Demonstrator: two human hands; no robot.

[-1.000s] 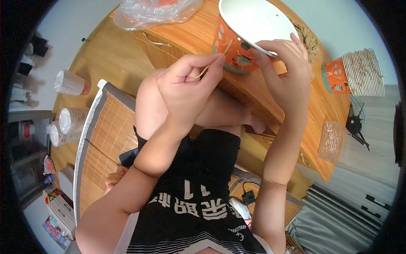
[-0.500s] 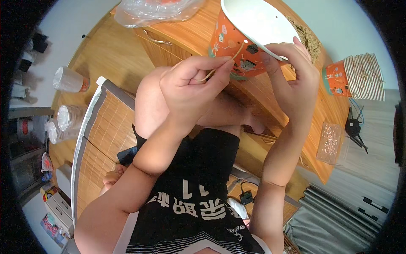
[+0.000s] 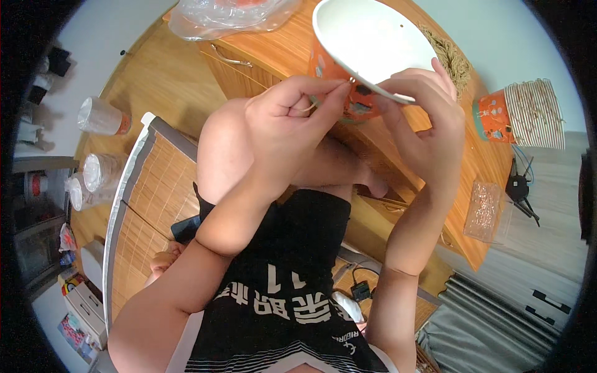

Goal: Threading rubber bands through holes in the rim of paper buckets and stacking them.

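An orange printed paper bucket [image 3: 323,62] with a white inside is tilted over the table edge, its mouth turned partly toward me. My right hand [image 3: 426,118] is closed on the near right of its rim, thumb outside and fingers reaching inside. Between thumb and forefinger, my left hand [image 3: 295,118] pinches a thin tan cord [image 3: 309,107], with its fingertips against the bucket wall at a small hole just under the rim. Another small hole shows in the far inner wall. The cord's tip is mostly hidden by my fingertips.
On the wooden table [image 3: 280,46] lie a clear plastic bag [image 3: 233,22], a bundle of tan cords [image 3: 454,62] and a clear plastic tray [image 3: 483,211]. A stack of matching buckets [image 3: 522,115] lies at the right. Wrapped stacks [image 3: 102,117] stand on the floor at left.
The bucket has tipped toward me, showing more of its inside. My left fingertips have moved up to the hole with the cord. My right hand keeps its hold on the rim.
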